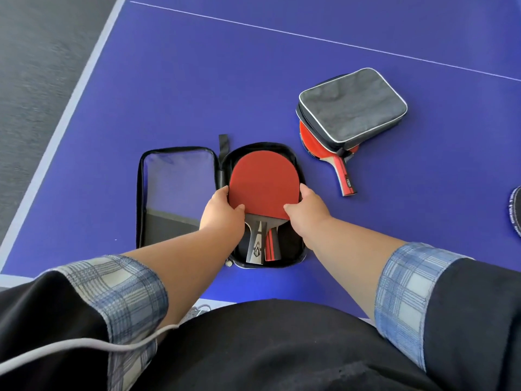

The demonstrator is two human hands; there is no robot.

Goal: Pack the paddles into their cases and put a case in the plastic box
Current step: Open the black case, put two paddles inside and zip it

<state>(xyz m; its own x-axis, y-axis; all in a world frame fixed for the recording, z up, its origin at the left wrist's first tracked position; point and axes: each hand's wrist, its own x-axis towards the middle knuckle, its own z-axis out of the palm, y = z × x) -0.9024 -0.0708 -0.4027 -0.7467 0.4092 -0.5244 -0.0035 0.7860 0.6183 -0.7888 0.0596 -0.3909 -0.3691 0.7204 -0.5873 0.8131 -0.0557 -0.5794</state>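
Note:
A black paddle case lies unzipped and spread flat on the blue table. In its right half rests a red paddle, with two handles showing below, so a second paddle lies under it. My left hand grips the red blade's lower left edge. My right hand grips its lower right edge. To the right, a grey case sits closed on top of another red paddle, whose handle sticks out toward me.
A dark rounded object is cut off at the right edge. The table's white-lined left edge borders grey floor. A grey cable crosses my left sleeve. No plastic box is in view.

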